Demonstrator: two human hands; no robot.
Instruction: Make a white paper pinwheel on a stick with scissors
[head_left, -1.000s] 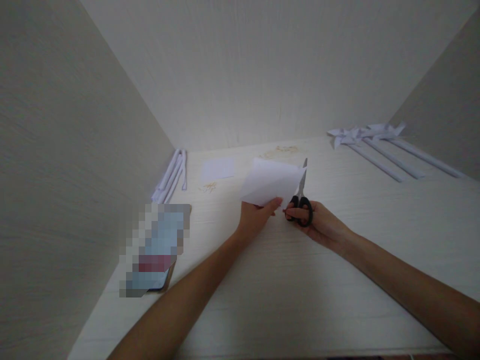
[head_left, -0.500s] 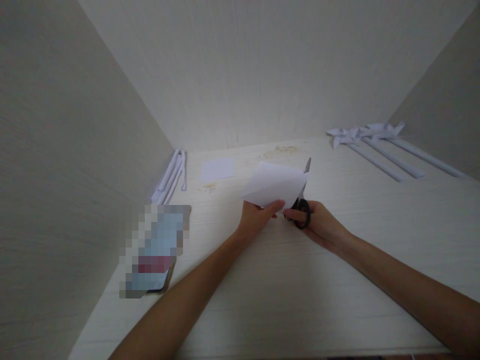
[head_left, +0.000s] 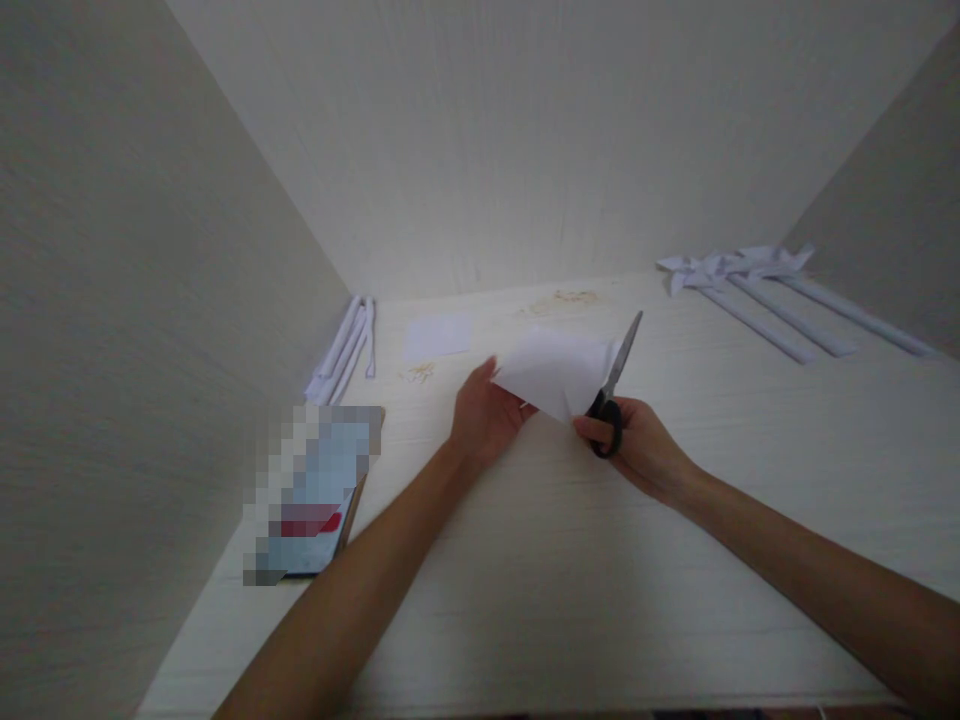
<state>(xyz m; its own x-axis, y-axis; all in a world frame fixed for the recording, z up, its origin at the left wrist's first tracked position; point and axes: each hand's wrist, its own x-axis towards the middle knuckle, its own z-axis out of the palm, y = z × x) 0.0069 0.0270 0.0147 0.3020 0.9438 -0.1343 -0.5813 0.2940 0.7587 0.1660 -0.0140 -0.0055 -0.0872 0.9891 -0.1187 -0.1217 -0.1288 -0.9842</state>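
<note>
A white sheet of paper [head_left: 559,365] is tilted up above the tabletop between my hands. My left hand [head_left: 484,415] is at its left edge, palm turned up, thumb spread away from the fingers. Those fingertips reach the paper's lower edge and are partly hidden by it. Black-handled scissors [head_left: 621,362] are in my right hand [head_left: 637,440], fingers through the loops. Their blades look closed and point up and away beside the paper's right edge. The right fingertips touch the paper's lower right corner; whether they pinch it is hard to see.
A smaller white paper piece [head_left: 438,337] lies behind my left hand. Rolled paper sticks [head_left: 345,345] rest along the left wall, with a phone [head_left: 322,500], partly pixelated, in front. Paper pinwheels on sticks [head_left: 739,265] lie at the right back.
My left thumb has come off the paper's face, and the left hand has shifted left and opened. The scissors have swung out from the paper's right edge, with more of the blades showing.
</note>
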